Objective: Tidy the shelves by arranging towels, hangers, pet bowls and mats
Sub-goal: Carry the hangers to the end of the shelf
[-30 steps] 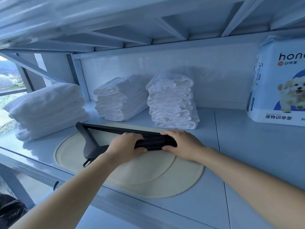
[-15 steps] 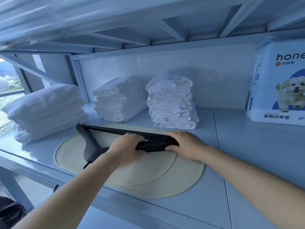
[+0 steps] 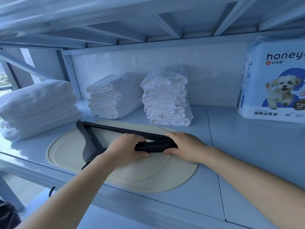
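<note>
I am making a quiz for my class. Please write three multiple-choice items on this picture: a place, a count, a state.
1. What lies under the hangers? A) the mats B) a box C) the floor
2. How many towel stacks stand on the shelf? A) two B) three C) five
3. What do the left hand and right hand do? A) grip the hangers B) rest empty C) fold a towel
Answers: 1 A, the beige mats show beneath them; 2 B, three white stacks show; 3 A, fingers curl round the bundle.
</note>
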Available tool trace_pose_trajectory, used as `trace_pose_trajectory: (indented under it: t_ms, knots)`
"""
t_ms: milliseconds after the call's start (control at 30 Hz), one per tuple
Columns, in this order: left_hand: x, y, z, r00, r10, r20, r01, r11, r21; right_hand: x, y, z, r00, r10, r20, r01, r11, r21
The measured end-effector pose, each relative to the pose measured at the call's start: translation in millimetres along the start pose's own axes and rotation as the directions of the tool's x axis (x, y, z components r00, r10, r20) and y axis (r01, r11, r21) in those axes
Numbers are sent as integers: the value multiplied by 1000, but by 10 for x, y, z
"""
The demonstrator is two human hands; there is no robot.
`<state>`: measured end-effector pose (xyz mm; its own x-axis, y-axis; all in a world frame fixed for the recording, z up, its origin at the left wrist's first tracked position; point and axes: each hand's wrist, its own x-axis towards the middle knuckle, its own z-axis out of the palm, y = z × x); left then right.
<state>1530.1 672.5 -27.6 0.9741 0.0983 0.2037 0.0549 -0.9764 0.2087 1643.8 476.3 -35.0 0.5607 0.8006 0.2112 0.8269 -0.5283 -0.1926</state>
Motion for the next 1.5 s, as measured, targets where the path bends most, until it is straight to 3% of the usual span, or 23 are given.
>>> trace_pose_trajectory:
  t_ms: [533,1067,1333,1500]
  knots:
    - [-66,647,124,990,142,-23,-140,987,84,-846,172,-305,996,84,15,-83,996,-28]
    - [-130,2778,585,889,455,54,-456,890,1,-2983,985,-907,915,394,-84,-398,917,-25]
    - [-389,3075,651,885,460,78,-456,888,-59,-3491,1036,-857,908,407,-103,-407,913,21]
    - [-527,2807,532,937,346,54,-343,937,-58,-3542,1001,-804,907,401,-129,-395,916,70]
